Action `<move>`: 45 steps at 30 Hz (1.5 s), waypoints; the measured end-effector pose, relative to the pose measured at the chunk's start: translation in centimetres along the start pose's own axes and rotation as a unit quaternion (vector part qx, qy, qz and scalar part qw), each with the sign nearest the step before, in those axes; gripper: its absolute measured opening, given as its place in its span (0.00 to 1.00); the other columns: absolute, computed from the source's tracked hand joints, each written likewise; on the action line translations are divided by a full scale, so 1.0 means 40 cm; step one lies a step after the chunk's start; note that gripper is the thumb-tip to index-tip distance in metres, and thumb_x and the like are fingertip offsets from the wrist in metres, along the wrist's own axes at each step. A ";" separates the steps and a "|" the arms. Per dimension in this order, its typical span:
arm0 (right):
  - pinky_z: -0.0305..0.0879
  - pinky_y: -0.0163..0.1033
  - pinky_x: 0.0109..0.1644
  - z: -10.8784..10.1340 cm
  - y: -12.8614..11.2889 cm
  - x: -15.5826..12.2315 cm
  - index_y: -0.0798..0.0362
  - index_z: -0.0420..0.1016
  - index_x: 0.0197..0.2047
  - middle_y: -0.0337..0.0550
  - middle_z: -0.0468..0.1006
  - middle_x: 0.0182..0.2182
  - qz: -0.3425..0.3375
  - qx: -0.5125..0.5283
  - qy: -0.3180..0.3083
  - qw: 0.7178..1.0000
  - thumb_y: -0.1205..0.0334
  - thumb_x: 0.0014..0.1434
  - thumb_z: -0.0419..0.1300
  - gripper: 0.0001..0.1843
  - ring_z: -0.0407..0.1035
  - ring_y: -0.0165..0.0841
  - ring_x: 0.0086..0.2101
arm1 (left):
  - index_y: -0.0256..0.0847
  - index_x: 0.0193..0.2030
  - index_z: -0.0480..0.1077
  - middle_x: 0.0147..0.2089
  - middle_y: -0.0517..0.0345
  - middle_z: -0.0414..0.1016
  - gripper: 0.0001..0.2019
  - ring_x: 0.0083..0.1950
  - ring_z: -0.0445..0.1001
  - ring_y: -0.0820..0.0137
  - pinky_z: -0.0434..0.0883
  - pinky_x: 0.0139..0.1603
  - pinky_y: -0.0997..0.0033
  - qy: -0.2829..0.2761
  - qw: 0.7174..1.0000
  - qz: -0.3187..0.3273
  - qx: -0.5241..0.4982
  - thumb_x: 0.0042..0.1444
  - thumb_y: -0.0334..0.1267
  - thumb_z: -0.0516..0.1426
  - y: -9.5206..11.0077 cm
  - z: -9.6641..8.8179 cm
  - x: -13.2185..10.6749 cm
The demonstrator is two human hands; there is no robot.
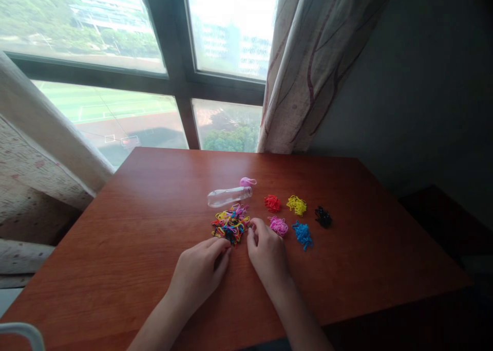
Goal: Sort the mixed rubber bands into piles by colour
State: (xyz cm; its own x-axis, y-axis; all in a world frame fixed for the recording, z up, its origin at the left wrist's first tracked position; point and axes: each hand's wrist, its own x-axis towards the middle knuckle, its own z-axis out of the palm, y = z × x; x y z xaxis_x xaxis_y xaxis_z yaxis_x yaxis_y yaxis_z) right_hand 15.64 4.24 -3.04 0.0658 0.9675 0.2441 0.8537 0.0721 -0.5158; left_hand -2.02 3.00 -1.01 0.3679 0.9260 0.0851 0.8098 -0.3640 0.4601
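A mixed pile of colourful rubber bands [231, 221] lies in the middle of the table, with pink, yellow, red, blue and black ones tangled together. At its near edge, my left hand [202, 263] has thumb and fingertips closed together; what they pinch is hidden. On the pile's right side my right hand [266, 248] is closed, with a small dark band between thumb and forefinger. Sorted heaps lie to the right: red bands [272, 203], yellow bands [296, 205], pink bands [278, 226], blue bands [303, 235] and black bands [323, 217].
Behind the mixed pile a clear plastic bottle [229, 197] lies on its side. Beyond its neck sits a pink cap with a loop [247, 182]. The brown wooden table [154, 197] backs onto a window between curtains [308, 58]. A white curved object [23, 330] shows at lower left.
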 end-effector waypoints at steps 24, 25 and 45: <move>0.70 0.34 0.35 -0.040 0.002 -0.066 0.51 0.77 0.40 0.42 0.81 0.33 -0.025 0.239 0.050 0.969 0.63 0.64 0.54 0.09 0.75 0.33 0.31 | 0.46 0.40 0.72 0.39 0.59 0.79 0.09 0.37 0.78 0.68 0.68 0.36 0.73 0.013 1.000 0.013 0.006 0.65 0.38 0.50 -0.006 0.000 0.001; 0.70 0.33 0.34 -0.046 0.004 -0.079 0.51 0.77 0.39 0.42 0.81 0.32 -0.019 0.243 0.053 0.968 0.62 0.65 0.54 0.09 0.75 0.32 0.30 | 0.46 0.40 0.72 0.39 0.59 0.79 0.09 0.38 0.78 0.68 0.68 0.36 0.72 0.012 1.000 0.013 0.007 0.65 0.38 0.50 -0.007 0.001 0.001; 0.62 0.33 0.24 -0.222 0.454 0.045 0.57 0.78 0.40 0.45 0.77 0.28 0.242 0.278 0.204 0.907 0.42 0.49 0.66 0.26 0.68 0.31 0.25 | 0.47 0.40 0.72 0.40 0.60 0.80 0.10 0.38 0.79 0.67 0.69 0.36 0.72 0.008 1.000 0.019 0.009 0.65 0.40 0.50 -0.015 0.002 0.002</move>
State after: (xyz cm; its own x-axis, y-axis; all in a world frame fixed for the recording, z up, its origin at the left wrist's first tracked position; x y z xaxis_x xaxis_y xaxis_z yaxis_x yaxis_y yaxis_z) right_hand 35.85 5.13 -4.69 0.6463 0.7560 0.1037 0.2884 -0.1162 -0.9504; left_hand -2.43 3.29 -1.37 0.3917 0.9127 0.1163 0.8035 -0.4009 0.4402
